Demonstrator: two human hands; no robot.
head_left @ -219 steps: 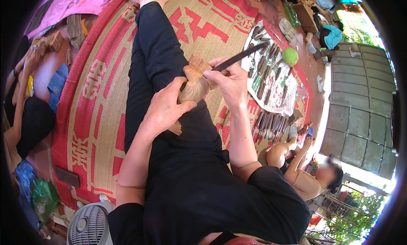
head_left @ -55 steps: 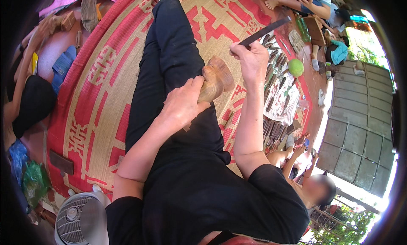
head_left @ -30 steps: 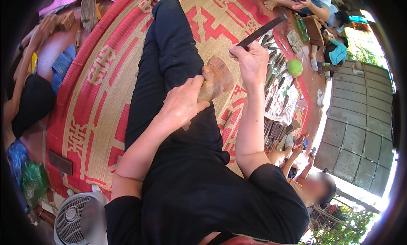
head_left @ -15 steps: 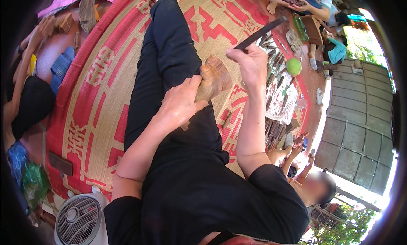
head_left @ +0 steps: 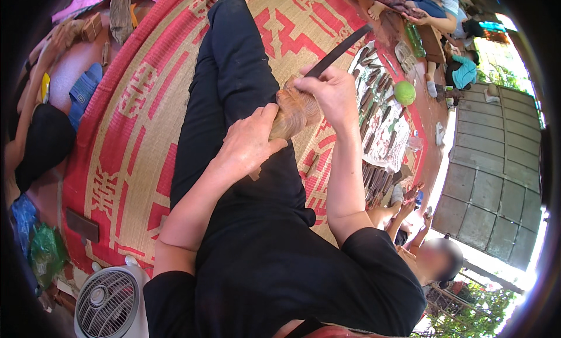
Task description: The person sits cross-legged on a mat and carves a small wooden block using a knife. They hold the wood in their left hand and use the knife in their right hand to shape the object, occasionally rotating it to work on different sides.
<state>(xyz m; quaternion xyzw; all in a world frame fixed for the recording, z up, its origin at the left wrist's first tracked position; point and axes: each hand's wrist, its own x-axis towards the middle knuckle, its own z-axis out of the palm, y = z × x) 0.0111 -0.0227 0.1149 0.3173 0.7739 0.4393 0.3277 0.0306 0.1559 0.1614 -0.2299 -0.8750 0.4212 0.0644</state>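
Observation:
A rounded brown wood carving (head_left: 290,119) with visible grain rests over my legs. My left hand (head_left: 248,142) is closed around its near left side, thumb and fingers gripping it. From the right, my right hand (head_left: 333,97) pinches a long, dark, flat file (head_left: 342,52), which slants up and away to the right. The file's lower end is at the carving's far right edge, partly hidden by my fingers, so I cannot tell whether it touches the wood.
Many hand tools (head_left: 374,98) lie on a white sheet to the right, beside a green ball (head_left: 404,93). A fan (head_left: 108,303) stands at the lower left, near a dark flat block (head_left: 82,225) on the red-and-tan mat (head_left: 137,157). Other people sit around the mat.
My right hand has moved left with the file, from beside the carving to its right edge. My left hand and the carving stay put. At the top right, a person's hands have shifted.

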